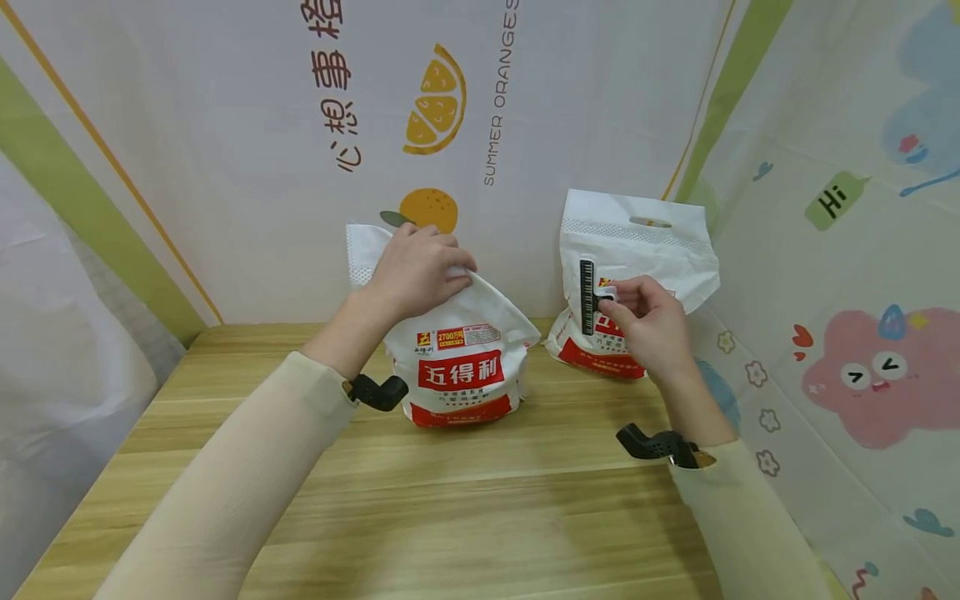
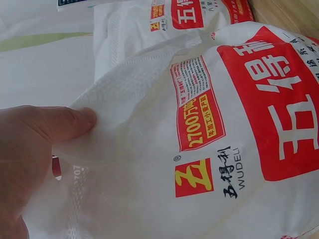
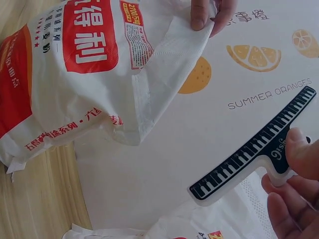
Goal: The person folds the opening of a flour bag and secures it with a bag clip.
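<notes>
My left hand grips the top edge of a white and red flour bag, its thumb pressed on the white fabric in the left wrist view. The bag's top leans and folds under that hand. My right hand pinches a long clip with a piano-key pattern by its handle, between thumb and fingers. In the right wrist view the clip is held at a slant, apart from the gripped bag. A second flour bag, with a handle slot in its top, stands behind the right hand.
Both bags are on a wooden table, near its back edge. Behind hangs a white cloth printed with oranges and lettering. At the right is another cloth with cartoon prints. Each wrist wears a black camera mount.
</notes>
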`<state>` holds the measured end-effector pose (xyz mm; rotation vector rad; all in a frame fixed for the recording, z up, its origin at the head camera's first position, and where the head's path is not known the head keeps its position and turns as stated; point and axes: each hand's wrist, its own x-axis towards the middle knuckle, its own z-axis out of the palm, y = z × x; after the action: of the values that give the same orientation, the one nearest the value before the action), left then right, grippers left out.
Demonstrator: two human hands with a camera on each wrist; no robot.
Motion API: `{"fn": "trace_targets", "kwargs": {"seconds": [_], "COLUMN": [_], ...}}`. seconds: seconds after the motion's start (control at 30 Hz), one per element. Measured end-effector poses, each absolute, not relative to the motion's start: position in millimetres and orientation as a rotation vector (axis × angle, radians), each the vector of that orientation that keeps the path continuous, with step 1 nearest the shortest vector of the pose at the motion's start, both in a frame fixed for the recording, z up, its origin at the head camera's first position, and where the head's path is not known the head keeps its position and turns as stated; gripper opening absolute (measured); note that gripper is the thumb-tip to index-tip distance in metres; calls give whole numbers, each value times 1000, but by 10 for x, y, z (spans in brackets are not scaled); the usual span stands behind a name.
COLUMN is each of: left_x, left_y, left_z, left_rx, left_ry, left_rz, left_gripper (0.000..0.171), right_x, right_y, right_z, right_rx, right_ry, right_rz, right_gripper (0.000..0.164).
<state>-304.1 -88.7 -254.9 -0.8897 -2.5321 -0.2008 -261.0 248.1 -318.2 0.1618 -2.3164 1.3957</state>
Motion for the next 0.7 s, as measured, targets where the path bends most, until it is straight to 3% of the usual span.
{"fn": "trace_targets", "kwargs": {"seconds": [0.7], "left_x": [-3043], "left_y": [-888], "left_z": [-2556], "left_rx": [-901], "left_ry": [-2519], "left_rz": [-200], "left_gripper": [17], "right_x": [-2784], "right_y": [2279], "right_z": [-3073], "right_rx": [350], "right_ry": [-2315], "right_rz": [1437], "right_gripper": [20]}}
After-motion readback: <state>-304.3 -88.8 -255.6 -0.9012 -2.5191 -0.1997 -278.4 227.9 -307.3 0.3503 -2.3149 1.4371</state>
